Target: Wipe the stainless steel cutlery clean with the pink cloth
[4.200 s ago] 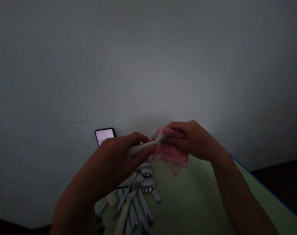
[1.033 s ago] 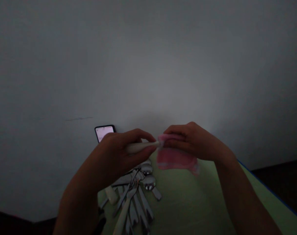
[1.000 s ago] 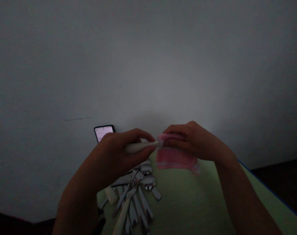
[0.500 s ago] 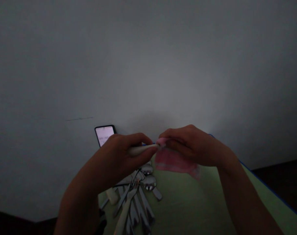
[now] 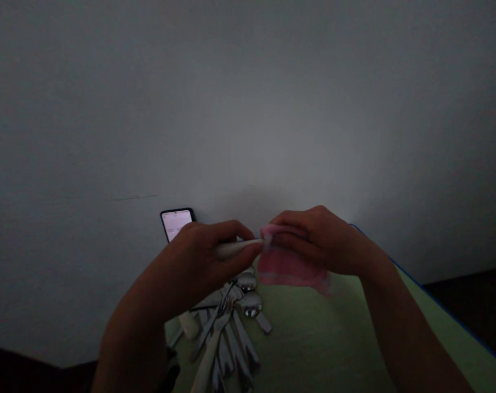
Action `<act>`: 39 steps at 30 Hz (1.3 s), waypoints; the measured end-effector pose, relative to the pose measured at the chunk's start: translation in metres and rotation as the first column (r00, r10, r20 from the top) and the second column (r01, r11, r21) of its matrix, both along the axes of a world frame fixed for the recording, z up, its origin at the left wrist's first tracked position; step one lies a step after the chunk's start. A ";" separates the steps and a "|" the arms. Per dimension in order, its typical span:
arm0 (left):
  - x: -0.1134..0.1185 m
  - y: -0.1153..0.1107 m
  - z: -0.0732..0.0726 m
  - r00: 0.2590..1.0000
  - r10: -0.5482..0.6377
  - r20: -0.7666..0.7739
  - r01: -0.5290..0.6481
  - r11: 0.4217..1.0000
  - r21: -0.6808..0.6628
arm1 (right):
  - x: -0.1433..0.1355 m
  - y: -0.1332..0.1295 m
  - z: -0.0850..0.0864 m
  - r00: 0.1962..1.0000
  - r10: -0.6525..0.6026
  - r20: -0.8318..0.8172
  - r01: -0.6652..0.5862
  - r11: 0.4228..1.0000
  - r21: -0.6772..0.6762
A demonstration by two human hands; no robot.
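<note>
My left hand [image 5: 198,254] is closed around the pale handle of a piece of cutlery [image 5: 233,249], held level above the table. The far end of that piece goes into a pink cloth [image 5: 286,267], so its kind is hidden. Pinched over the cloth, my right hand [image 5: 327,240] wraps it around that end, and a loose flap hangs below the fingers. Beneath my hands lies a pile of metal spoons [image 5: 251,303], other cutlery and a pale-handled fork [image 5: 210,355].
A phone [image 5: 177,221] with a lit screen leans at the wall behind my left hand. The green table [image 5: 313,338] has a blue edge running down the right side. A grey wall [image 5: 248,109] rises just beyond the table.
My right hand has shifted slightly on the cutlery's end, and the cloth flap has swung a little left. My left hand keeps its grip almost in place.
</note>
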State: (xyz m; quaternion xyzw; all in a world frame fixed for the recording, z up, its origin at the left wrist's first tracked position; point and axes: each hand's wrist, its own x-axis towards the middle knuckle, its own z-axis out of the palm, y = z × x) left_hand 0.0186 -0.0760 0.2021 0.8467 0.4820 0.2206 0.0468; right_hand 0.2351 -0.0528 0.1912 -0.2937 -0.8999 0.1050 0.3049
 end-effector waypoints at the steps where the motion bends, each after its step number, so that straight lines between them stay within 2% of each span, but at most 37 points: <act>1: 0.000 0.000 0.000 1.000 0.001 0.005 -0.001 1.000 -0.001 | 0.000 0.000 0.000 1.000 0.003 -0.010 -0.003 1.000 0.011; 7: 0.001 -0.006 0.005 0.995 0.011 0.095 -0.015 0.999 0.047 | -0.005 -0.005 -0.001 0.970 0.029 -0.243 -0.004 0.995 0.101; 12: 0.002 -0.011 0.007 0.987 0.043 0.157 -0.063 0.990 0.125 | -0.011 -0.008 -0.005 0.932 0.009 -0.362 0.020 0.997 0.077; 21: 0.003 -0.009 0.007 0.992 0.039 0.117 -0.046 0.998 0.053 | -0.004 -0.003 -0.002 0.948 0.094 -0.303 -0.111 0.993 -0.039; 28: -0.001 -0.008 0.006 0.997 -0.005 0.077 0.005 1.000 -0.001 | -0.005 -0.003 -0.002 0.964 0.090 -0.252 -0.109 0.992 -0.065; 32: -0.004 -0.005 0.003 0.999 -0.044 0.016 0.045 0.995 -0.083 | -0.006 -0.004 0.001 0.974 0.088 -0.207 -0.101 0.993 -0.056; 39: -0.004 -0.003 0.000 0.999 -0.032 -0.027 0.029 0.994 -0.105 | -0.007 -0.005 0.003 0.980 0.064 -0.189 -0.074 0.996 -0.045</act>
